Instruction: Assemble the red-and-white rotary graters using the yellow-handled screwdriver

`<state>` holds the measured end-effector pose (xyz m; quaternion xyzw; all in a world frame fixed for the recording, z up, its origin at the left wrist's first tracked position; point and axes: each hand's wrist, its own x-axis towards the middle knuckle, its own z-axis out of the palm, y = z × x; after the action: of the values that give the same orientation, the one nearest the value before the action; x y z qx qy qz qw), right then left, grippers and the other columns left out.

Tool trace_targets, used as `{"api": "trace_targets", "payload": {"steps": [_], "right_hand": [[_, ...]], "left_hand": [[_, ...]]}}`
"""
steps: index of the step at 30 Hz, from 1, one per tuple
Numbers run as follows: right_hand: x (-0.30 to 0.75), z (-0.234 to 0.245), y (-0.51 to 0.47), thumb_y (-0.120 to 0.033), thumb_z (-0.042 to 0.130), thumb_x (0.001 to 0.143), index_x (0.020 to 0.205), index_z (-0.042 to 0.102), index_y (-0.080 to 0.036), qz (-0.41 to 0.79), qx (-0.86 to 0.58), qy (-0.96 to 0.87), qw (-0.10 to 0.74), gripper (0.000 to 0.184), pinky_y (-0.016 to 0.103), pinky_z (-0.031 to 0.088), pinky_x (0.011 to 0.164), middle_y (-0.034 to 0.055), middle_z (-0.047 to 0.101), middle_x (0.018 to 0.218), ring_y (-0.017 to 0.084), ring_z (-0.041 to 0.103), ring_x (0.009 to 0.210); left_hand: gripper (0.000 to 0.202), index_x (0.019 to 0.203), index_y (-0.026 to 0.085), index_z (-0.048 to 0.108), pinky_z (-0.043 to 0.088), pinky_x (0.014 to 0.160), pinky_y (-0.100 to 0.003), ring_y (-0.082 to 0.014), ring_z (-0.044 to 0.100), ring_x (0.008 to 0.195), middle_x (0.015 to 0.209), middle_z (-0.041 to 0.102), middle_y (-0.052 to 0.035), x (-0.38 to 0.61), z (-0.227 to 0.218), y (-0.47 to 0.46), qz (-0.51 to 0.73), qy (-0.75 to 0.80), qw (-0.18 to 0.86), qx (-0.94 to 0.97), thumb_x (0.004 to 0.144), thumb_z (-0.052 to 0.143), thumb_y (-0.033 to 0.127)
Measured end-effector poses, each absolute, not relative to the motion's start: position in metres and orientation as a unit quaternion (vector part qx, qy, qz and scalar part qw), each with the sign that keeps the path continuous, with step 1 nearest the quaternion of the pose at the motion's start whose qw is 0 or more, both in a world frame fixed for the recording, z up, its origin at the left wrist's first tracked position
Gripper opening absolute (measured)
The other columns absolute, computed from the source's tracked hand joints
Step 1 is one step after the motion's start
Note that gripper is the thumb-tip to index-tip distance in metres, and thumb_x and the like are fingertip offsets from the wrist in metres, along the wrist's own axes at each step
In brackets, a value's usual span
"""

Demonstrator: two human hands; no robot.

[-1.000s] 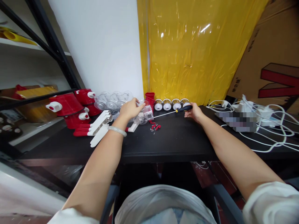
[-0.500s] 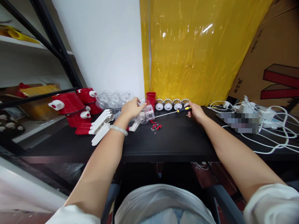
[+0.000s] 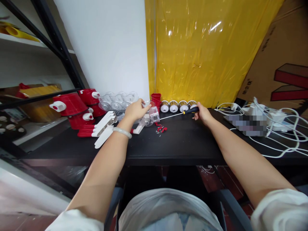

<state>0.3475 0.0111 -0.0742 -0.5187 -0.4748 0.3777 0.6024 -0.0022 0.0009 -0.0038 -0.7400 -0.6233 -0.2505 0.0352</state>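
My left hand (image 3: 137, 112) is closed around a clear plastic part (image 3: 154, 114) that looks like a cup with a wide flange. In my right hand (image 3: 202, 114) is a screwdriver (image 3: 190, 110) with a dark handle and a yellow collar. Its long shaft points left, and the tip meets or comes very near the clear part's open end. Small red pieces (image 3: 164, 129) and several screws (image 3: 157, 132) lie on the black table just below. Beneath my left hand is a white handle piece (image 3: 138, 129) with a red end, partly hidden.
Several clear plastic parts (image 3: 116, 105) stand behind my left hand. Red housings with white knobs (image 3: 75, 106) and white-and-red handles (image 3: 104, 123) are at left. A red container (image 3: 156, 98) and a row of cans (image 3: 173, 106) line the back. White cables (image 3: 288, 141) sprawl at right.
The screwdriver handle has turned in my right hand: less of its yellow marking shows. Both hands stay in nearly the same place, and the view has shifted slightly.
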Motion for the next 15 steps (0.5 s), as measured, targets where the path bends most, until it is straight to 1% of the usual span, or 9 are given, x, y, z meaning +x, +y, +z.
{"api": "trace_targets", "payload": {"steps": [2, 3, 5, 7, 9, 11, 12, 13, 15], "right_hand": [[0.3478, -0.0726, 0.0123, -0.049, 0.03, 0.094, 0.083, 0.054, -0.021, 0.408, -0.513, -0.447, 0.608, 0.039, 0.031, 0.05, 0.053, 0.0, 0.055, 0.047, 0.016, 0.054, 0.042], [0.3479, -0.0719, 0.0126, -0.044, 0.028, 0.094, 0.085, 0.056, -0.02, 0.421, -0.508, -0.441, 0.609, 0.037, 0.03, 0.051, 0.053, 0.0024, 0.06, 0.053, 0.017, 0.059, 0.047], [0.3484, -0.0718, 0.013, -0.036, 0.033, 0.091, 0.087, 0.058, -0.019, 0.429, -0.498, -0.443, 0.61, 0.031, 0.029, 0.051, 0.055, 0.0039, 0.064, 0.06, 0.017, 0.063, 0.053], [0.349, -0.0736, 0.0135, -0.035, 0.04, 0.088, 0.085, 0.059, -0.019, 0.412, -0.496, -0.457, 0.613, 0.025, 0.029, 0.052, 0.056, 0.0018, 0.06, 0.055, 0.016, 0.059, 0.049], [0.3495, -0.0765, 0.0144, -0.04, 0.047, 0.088, 0.081, 0.058, -0.021, 0.375, -0.492, -0.483, 0.619, 0.024, 0.03, 0.052, 0.056, -0.003, 0.049, 0.044, 0.015, 0.052, 0.041], [0.3495, -0.0787, 0.0152, -0.046, 0.049, 0.089, 0.078, 0.055, -0.023, 0.344, -0.493, -0.503, 0.621, 0.026, 0.031, 0.052, 0.056, -0.0069, 0.038, 0.037, 0.014, 0.044, 0.036], [0.3491, -0.0789, 0.0153, -0.048, 0.047, 0.091, 0.078, 0.053, -0.023, 0.344, -0.498, -0.5, 0.619, 0.029, 0.032, 0.052, 0.056, -0.0074, 0.036, 0.036, 0.014, 0.042, 0.034], [0.3486, -0.0784, 0.0153, -0.048, 0.041, 0.093, 0.079, 0.053, -0.023, 0.356, -0.506, -0.488, 0.616, 0.031, 0.032, 0.052, 0.056, -0.0067, 0.038, 0.036, 0.014, 0.043, 0.034], [0.3472, -0.0758, 0.0145, -0.042, 0.028, 0.095, 0.082, 0.054, -0.021, 0.401, -0.519, -0.449, 0.607, 0.036, 0.031, 0.052, 0.053, -0.0024, 0.049, 0.041, 0.015, 0.049, 0.038]], "left_hand": [[0.062, 0.117, 0.023, 0.056, 0.044, 0.085, -0.039, -0.0298, 0.062, 0.101, 0.113, 0.069, -0.0115, -0.002, -0.0039, 0.0013, -0.25, -0.623, 0.031, -0.741, 0.083, 0.041, 0.072], [0.062, 0.117, 0.023, 0.055, 0.044, 0.085, -0.039, -0.0298, 0.062, 0.101, 0.113, 0.068, -0.0114, -0.0019, -0.0039, 0.0015, -0.251, -0.622, 0.03, -0.741, 0.083, 0.04, 0.072], [0.062, 0.117, 0.023, 0.056, 0.044, 0.084, -0.039, -0.0299, 0.062, 0.101, 0.112, 0.069, -0.0111, -0.0019, -0.004, 0.0016, -0.252, -0.622, 0.031, -0.741, 0.082, 0.04, 0.072], [0.061, 0.116, 0.023, 0.056, 0.045, 0.084, -0.039, -0.0301, 0.063, 0.1, 0.111, 0.069, -0.0111, -0.002, -0.004, 0.0014, -0.252, -0.622, 0.034, -0.741, 0.082, 0.04, 0.072], [0.062, 0.115, 0.023, 0.056, 0.045, 0.083, -0.039, -0.0302, 0.063, 0.098, 0.109, 0.069, -0.0109, -0.0021, -0.0039, 0.001, -0.251, -0.621, 0.034, -0.742, 0.082, 0.04, 0.072], [0.062, 0.115, 0.023, 0.056, 0.045, 0.082, -0.039, -0.0305, 0.063, 0.098, 0.109, 0.069, -0.0109, -0.0022, -0.0041, 0.0009, -0.252, -0.621, 0.035, -0.741, 0.082, 0.04, 0.073], [0.062, 0.115, 0.023, 0.057, 0.045, 0.083, -0.039, -0.0308, 0.063, 0.099, 0.109, 0.069, -0.0111, -0.0024, -0.0043, 0.001, -0.253, -0.621, 0.035, -0.741, 0.082, 0.04, 0.072], [0.062, 0.115, 0.023, 0.057, 0.045, 0.083, -0.04, -0.031, 0.063, 0.099, 0.109, 0.069, -0.0113, -0.0025, -0.0045, 0.0013, -0.254, -0.621, 0.035, -0.741, 0.082, 0.04, 0.072], [0.061, 0.116, 0.023, 0.056, 0.044, 0.084, -0.041, -0.031, 0.063, 0.1, 0.11, 0.069, -0.0115, -0.0029, -0.0052, 0.0021, -0.255, -0.619, 0.033, -0.743, 0.082, 0.04, 0.072]]}}
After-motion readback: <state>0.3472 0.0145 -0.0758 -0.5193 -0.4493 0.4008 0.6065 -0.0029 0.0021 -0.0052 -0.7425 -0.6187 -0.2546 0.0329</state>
